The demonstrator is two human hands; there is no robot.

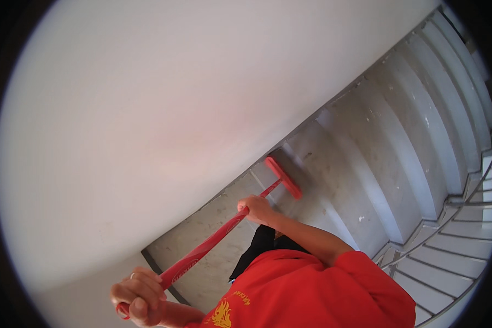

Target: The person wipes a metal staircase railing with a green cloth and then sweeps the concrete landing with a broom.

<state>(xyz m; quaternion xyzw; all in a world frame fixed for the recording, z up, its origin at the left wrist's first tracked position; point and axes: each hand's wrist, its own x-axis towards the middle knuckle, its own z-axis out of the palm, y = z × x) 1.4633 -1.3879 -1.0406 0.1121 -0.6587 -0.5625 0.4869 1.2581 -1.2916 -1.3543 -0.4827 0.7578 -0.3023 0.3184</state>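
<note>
A red broom (213, 241) runs slantwise from the lower left toward the stairs. My left hand (138, 293), with a ring on one finger, is wrapped around the top end of its handle. Farther down the handle, my right hand (256, 210) grips it with the arm stretched across my body. The red broom head (283, 178) sits over a grey stair tread (307, 164) close to the wall. Its bristles are hidden beneath it or lost in blur.
A plain white wall (147, 123) with a dark skirting edge fills the left side. Grey stairs (402, 135) with scuffs and pale spots fan out to the right. A metal railing (438, 233) borders their far side. Grey landing floor (201, 250) lies beside my dark trousers (252, 250).
</note>
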